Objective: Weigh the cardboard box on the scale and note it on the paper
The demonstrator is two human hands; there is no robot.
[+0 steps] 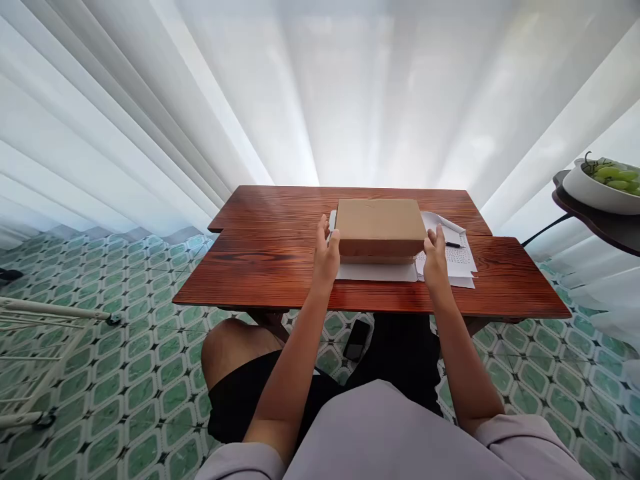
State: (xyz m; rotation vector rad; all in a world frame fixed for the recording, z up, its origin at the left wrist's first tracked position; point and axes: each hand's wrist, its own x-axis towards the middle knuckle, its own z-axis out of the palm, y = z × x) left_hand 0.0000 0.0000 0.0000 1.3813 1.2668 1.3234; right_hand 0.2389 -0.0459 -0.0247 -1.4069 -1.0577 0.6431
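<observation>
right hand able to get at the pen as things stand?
Probably yes. The right hand rests at the cardboard box's right end, and the pen lies just beyond it on the papers, uncovered.
</observation>
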